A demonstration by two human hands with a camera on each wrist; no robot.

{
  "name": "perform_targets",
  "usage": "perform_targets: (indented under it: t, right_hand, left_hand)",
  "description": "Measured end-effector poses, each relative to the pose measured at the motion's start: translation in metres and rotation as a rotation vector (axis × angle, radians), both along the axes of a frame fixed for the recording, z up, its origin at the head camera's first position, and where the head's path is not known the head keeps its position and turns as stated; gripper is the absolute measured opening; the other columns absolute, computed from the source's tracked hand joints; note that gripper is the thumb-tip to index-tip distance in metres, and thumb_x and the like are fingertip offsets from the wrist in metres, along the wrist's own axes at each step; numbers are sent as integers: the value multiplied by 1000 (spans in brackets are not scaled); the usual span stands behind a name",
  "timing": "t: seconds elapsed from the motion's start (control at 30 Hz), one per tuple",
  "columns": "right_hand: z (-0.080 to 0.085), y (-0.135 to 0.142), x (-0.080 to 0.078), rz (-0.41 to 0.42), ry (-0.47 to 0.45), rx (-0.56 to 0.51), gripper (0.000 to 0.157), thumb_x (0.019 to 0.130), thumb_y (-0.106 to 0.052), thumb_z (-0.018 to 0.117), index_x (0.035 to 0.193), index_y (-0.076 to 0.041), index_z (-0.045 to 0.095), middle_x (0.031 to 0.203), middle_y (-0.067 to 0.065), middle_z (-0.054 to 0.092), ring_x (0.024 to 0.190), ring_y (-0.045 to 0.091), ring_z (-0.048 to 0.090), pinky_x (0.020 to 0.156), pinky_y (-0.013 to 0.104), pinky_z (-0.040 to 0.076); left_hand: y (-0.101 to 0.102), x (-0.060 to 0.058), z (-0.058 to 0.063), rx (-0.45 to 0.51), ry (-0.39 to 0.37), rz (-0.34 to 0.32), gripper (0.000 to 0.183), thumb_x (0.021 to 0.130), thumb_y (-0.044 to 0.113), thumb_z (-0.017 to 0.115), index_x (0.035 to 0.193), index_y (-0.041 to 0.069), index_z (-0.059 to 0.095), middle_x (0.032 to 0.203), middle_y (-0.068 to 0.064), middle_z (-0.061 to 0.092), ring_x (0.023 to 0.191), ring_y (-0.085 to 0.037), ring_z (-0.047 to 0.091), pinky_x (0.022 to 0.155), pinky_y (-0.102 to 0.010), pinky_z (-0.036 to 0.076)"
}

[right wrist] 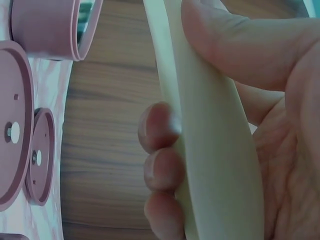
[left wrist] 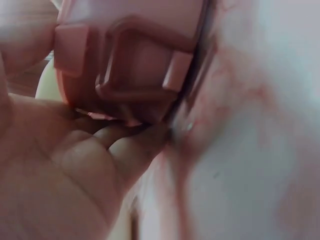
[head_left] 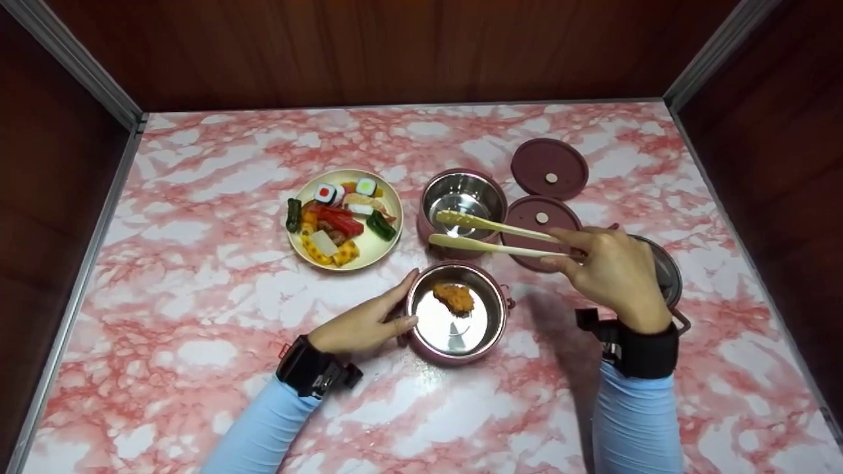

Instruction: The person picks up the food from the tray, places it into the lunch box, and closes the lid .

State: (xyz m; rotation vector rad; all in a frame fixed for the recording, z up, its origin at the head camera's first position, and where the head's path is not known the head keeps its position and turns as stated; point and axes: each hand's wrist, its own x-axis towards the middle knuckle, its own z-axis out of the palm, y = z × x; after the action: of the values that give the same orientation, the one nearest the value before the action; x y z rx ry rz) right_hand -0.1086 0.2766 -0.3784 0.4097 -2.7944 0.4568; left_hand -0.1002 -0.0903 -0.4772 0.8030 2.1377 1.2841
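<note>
My left hand (head_left: 362, 326) holds the left side of a pink steel-lined lunch-box container (head_left: 454, 357). Thumb and fingers spread round its wall, beside the clasp (left wrist: 145, 62) that shows in the left wrist view. A brown piece of fried chicken (head_left: 456, 298) lies on that container's floor. In my right hand (head_left: 618, 270) are pale yellow tongs (head_left: 520, 230), gripped by the handles with their tips apart. Nothing shows between those tips, which overlap a second pink container (head_left: 462, 184) just behind. The right wrist view shows fingers curled round the tongs (right wrist: 220, 160).
A cream plate (head_left: 377, 257) of toy-like sushi, peppers and other foods stands left. Two dark pink lids (head_left: 548, 158) lie behind right, the nearer one partly under the tongs. Another container (head_left: 668, 270) sits right, mostly hidden by my hand. Wooden walls (head_left: 395, 52) enclose the marbled table.
</note>
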Motion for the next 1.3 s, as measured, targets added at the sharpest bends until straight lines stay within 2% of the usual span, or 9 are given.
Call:
perform_targets:
  t: [0.1, 0.23, 0.47, 0.63, 0.7, 0.9, 1.07, 1.3]
  right_hand:
    - [-1, -2, 1, -8, -8, -6, 41, 78, -39, 83, 117, -28, 76, 83, 4, 72, 66, 30, 64, 51, 55, 46]
    - [-2, -5, 1, -16, -1, -15, 41, 79, -37, 83, 118, -26, 76, 77, 3, 69, 60, 26, 59, 47, 52, 44]
    - [-5, -20, -2, -46, 17, -40, 44, 77, -42, 84, 117, -25, 76, 77, 4, 71, 66, 26, 63, 50, 52, 44]
    - [-9, -36, -8, -30, 12, -28, 42, 79, -42, 83, 117, -26, 76, 61, -1, 61, 58, 25, 58, 45, 48, 42]
    - [-7, -42, -14, -12, 6, -2, 40, 80, -41, 82, 117, -26, 76, 60, -2, 58, 55, 24, 56, 43, 45, 40]
    - [8, -61, -42, 51, -16, 99, 36, 83, -41, 77, 116, -25, 76, 72, 1, 66, 57, 28, 58, 42, 43, 41]
    - [22, -84, -66, 67, -41, 189, 35, 84, -46, 77, 113, -27, 76, 67, 3, 63, 59, 31, 58, 45, 46, 42]
    - [26, -118, -92, 108, -38, 302, 24, 83, -40, 77, 100, -23, 76, 65, 7, 58, 55, 29, 55, 43, 46, 44]
  left_hand:
    - [1, 2, -1, 24, -25, 9, 78, 104, 35, 51, 160, 14, 2, 163, -11, 9, 148, -23, 16, 120, -35, 15]
    - [2, 3, -2, 56, -23, 18, 75, 104, 32, 50, 160, 12, 3, 163, -12, 10, 148, -25, 16, 120, -37, 15]
    - [3, 5, -2, 70, -20, 28, 72, 105, 29, 49, 160, 13, 4, 164, -12, 7, 149, -24, 12, 120, -37, 12]
    - [5, 4, -1, 52, -13, 28, 72, 105, 28, 48, 160, 12, 3, 163, -14, 6, 149, -27, 11, 120, -39, 11]
    - [5, 3, -1, 50, -12, 24, 72, 106, 29, 47, 160, 11, 2, 163, -14, 6, 149, -27, 12, 120, -39, 11]
    - [5, 2, -1, 56, 2, 5, 72, 106, 29, 46, 159, 9, 2, 163, -14, 7, 148, -26, 12, 120, -38, 12]
    - [4, 2, -1, 49, 0, 8, 73, 106, 30, 47, 160, 11, 2, 163, -15, 10, 148, -27, 14, 120, -39, 13]
    - [4, 1, -2, 57, -3, 12, 72, 106, 28, 47, 160, 10, 4, 163, -14, 11, 148, -26, 14, 120, -38, 11]
